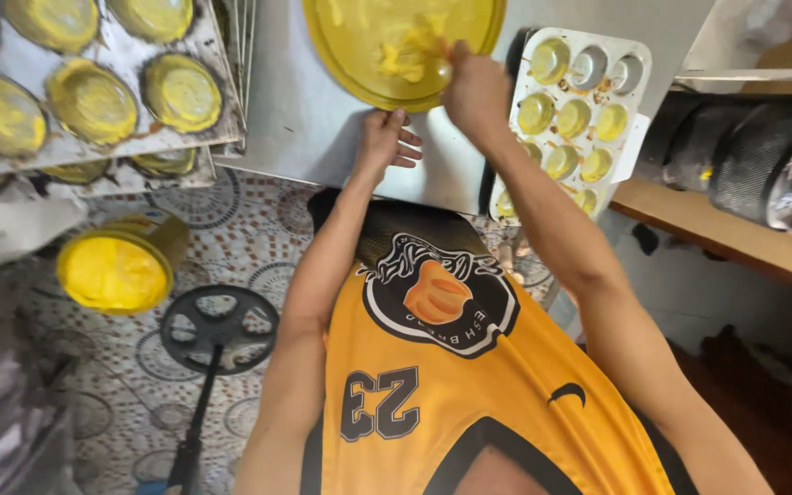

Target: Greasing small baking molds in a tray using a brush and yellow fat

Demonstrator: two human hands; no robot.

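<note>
A wide yellow bowl [368,87] smeared with yellow batter [401,55] sits on a grey metal tabletop [300,119]. My right hand [474,87] reaches into the bowl's near right side. Its fingers are closed around something small and pale, seemingly a spoon [444,70], at the batter. My left hand [387,139] lies on the tabletop just below the bowl's rim, fingers apart, holding nothing. To the right of the bowl stands a white muffin tin [630,137]; most of its cups hold yellow batter and a few at the far end look bare.
Metal trays [20,69] of round moulds filled with yellow batter are stacked at the upper left. A yellow bucket [116,270] and a black wheel-shaped stand [219,328] sit on the patterned tile floor. A wooden shelf [717,234] with dark rolls is at the right.
</note>
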